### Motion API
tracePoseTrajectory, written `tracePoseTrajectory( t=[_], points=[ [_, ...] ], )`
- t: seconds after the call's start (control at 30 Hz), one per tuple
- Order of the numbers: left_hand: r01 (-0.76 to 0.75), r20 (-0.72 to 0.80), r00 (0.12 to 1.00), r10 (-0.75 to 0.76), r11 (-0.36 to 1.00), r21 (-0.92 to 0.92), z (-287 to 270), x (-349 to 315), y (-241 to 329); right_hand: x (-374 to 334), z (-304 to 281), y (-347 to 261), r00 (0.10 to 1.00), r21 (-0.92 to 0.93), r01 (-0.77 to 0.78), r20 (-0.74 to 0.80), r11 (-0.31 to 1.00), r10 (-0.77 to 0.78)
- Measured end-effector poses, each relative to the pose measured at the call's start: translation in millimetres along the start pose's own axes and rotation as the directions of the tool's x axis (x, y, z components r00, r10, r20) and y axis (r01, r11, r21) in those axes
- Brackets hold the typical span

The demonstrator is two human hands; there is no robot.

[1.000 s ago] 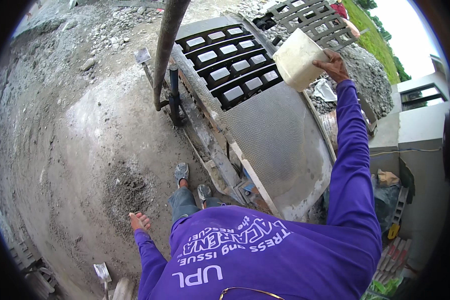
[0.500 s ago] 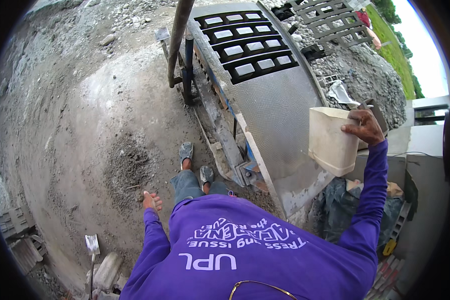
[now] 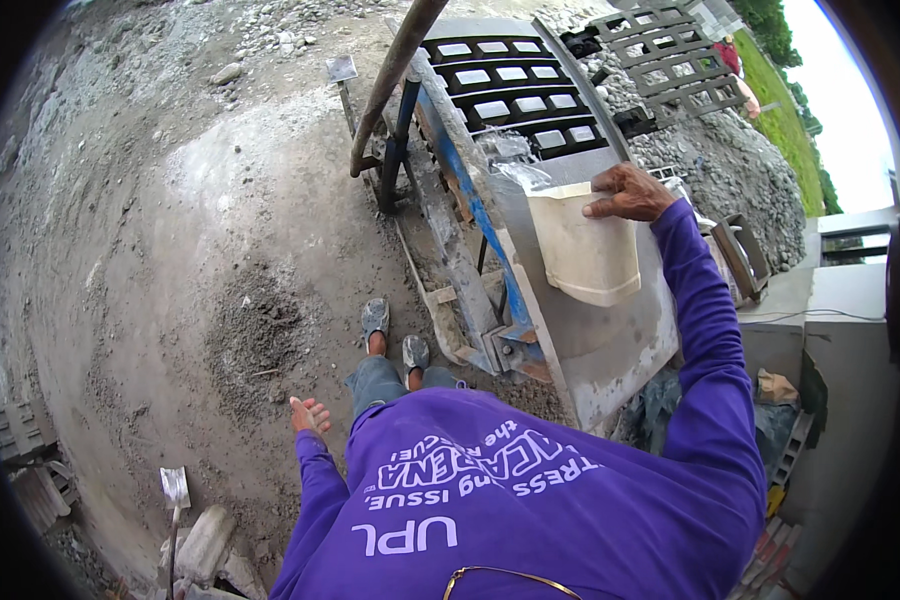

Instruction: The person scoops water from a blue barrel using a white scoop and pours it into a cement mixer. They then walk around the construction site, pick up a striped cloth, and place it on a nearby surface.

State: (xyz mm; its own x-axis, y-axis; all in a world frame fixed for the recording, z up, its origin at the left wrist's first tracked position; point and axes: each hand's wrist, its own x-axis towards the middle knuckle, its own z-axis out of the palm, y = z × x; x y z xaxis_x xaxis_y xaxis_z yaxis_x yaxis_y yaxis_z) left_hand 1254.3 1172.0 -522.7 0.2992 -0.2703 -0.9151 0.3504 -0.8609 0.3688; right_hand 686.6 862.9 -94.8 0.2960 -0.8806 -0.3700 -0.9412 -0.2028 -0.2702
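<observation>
My right hand (image 3: 630,194) grips the rim of a cream plastic container (image 3: 588,250), cut open at its top. The container is held over a grey metal table (image 3: 620,355). A splash of clear water (image 3: 515,155) flies from its mouth toward a black block mould (image 3: 500,72) at the table's far end. Rows of light rectangular inserts show in the mould. Well away from the table, on the left, my left hand (image 3: 311,414) hangs with its fingers apart and nothing in it.
A rusty metal pipe (image 3: 395,85) rises along the table's left side. Grey block frames (image 3: 675,60) stand beyond, by a gravel heap (image 3: 730,170). A shovel (image 3: 175,490) lies at lower left. Loose wet sand (image 3: 260,335) covers ground left of my feet.
My right hand has swung the container leftward, over the table. Water has come out of it and is flying toward the mould. The left hand stays low at my side.
</observation>
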Motion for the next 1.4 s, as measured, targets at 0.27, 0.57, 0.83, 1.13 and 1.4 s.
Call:
tracePoseTrajectory(
  t=[0.27,0.57,0.83,1.13,1.4],
  points=[
    [-0.001,-0.026,1.000,0.001,1.000,0.029,-8,16,49,-55,-26,14,0.819,0.261,-0.024,-0.549,0.965,0.168],
    [-0.079,0.099,0.993,0.063,0.983,0.165,48,17,81,-187,-6,14,0.785,0.344,-0.159,-0.524,0.925,0.330],
    [-0.006,0.070,0.998,-0.006,0.986,0.164,29,15,48,-164,11,41,0.844,0.060,-0.536,0.031,0.842,0.535],
    [-0.013,-0.010,1.000,0.013,0.999,0.036,-5,12,31,-3,-19,73,0.930,0.063,-0.369,0.024,0.927,0.368],
    [-0.029,-0.071,0.997,0.029,1.000,0.009,-10,11,40,-4,-68,74,0.893,0.098,-0.068,-0.438,0.993,0.104]
  ],
)
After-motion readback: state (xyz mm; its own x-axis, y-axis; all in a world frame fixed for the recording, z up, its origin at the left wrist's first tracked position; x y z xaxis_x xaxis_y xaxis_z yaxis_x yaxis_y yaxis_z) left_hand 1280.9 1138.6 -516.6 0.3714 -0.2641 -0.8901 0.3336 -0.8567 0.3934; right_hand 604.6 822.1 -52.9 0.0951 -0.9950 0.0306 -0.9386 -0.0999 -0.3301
